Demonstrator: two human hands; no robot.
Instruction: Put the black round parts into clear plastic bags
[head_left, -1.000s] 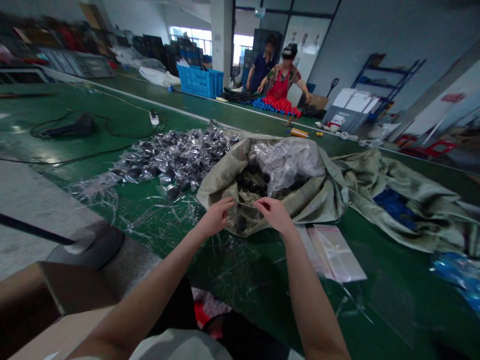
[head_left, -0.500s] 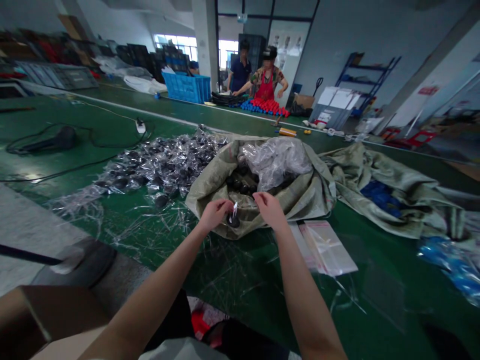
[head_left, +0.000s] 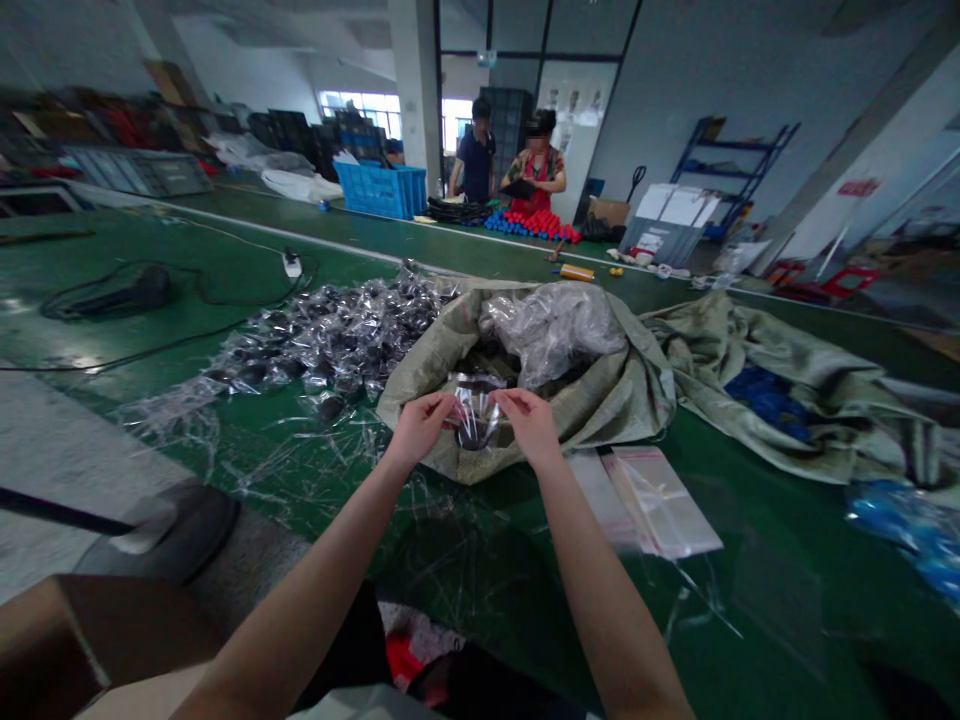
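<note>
Between my two hands is a small clear plastic bag [head_left: 475,412] with a dark round thing inside. My left hand [head_left: 421,430] pinches the bag's left side, and my right hand [head_left: 531,424] pinches its right side. Both hands are over the near edge of an open grey-green woven sack [head_left: 641,395]. A crumpled clear plastic bundle [head_left: 562,325] lies in the sack's mouth. Left of the sack spreads a heap of bagged black round pieces [head_left: 337,335]. Flat clear bags [head_left: 664,500] with a pinkish edge lie stacked on the green tabletop, right of my right hand.
Another woven sack [head_left: 739,350] with blue material [head_left: 769,400] lies at the right. Plastic strips [head_left: 262,455] litter the table's near left. A power strip [head_left: 292,264] with a cord sits farther back. Two people stand across the table behind red and blue pieces [head_left: 536,224].
My hands now stretch the bag between them; earlier only my left hand held it, with my right hand a little apart. Across the table, one person now holds a dark item.
</note>
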